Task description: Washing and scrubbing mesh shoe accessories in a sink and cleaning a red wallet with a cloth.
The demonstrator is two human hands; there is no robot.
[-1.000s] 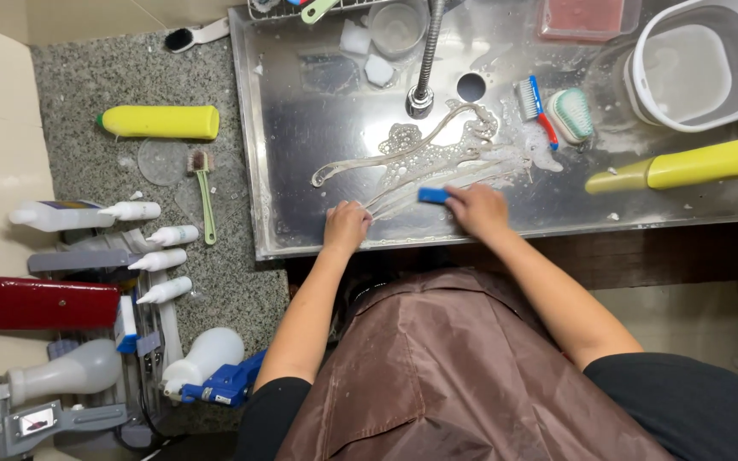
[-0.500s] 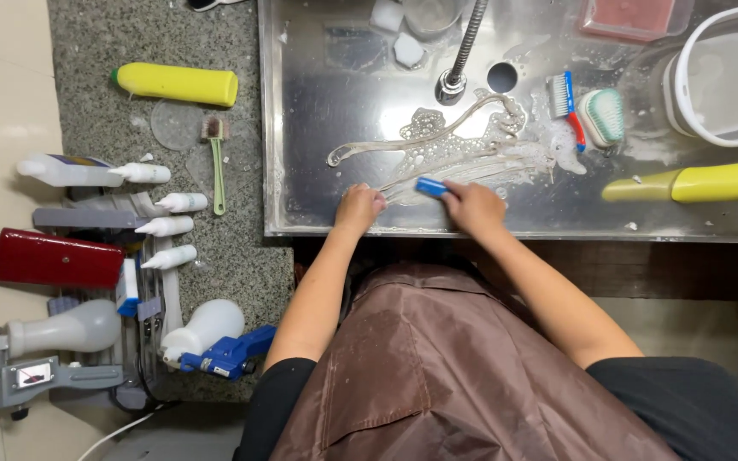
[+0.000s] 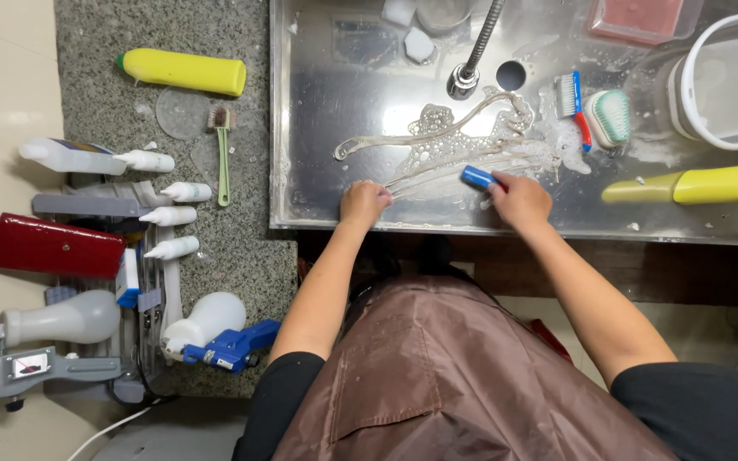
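Note:
Soapy clear plastic hangers (image 3: pixel 446 147) lie in a steel sink (image 3: pixel 326 60). My left hand (image 3: pixel 363 203) is closed on the near end of the hangers, pinning them to the sink floor. My right hand (image 3: pixel 518 201) grips a blue-handled brush (image 3: pixel 477 177) and presses it against the hangers' right side. Foam covers the hangers around the brush. A tap stem (image 3: pixel 471 55) rises just behind them, next to the drain hole (image 3: pixel 511 75).
A blue and red brush (image 3: pixel 571 101), a green scrubber (image 3: pixel 610 118), a white bucket (image 3: pixel 719 81), a pink tub (image 3: pixel 642 19) and a yellow bottle (image 3: pixel 702 182) sit in the sink. The granite counter (image 3: pixel 113 34) holds a yellow bottle (image 3: pixel 185 72), a small green brush (image 3: pixel 222 149), white bottles (image 3: pixel 87 156), a red box (image 3: pixel 51 248) and a blue-trigger sprayer (image 3: pixel 215 329).
The view has shifted, so the sink sits further right in frame. My right hand with the blue brush has stayed on the hangers, moving slightly along them; my left hand keeps its hold.

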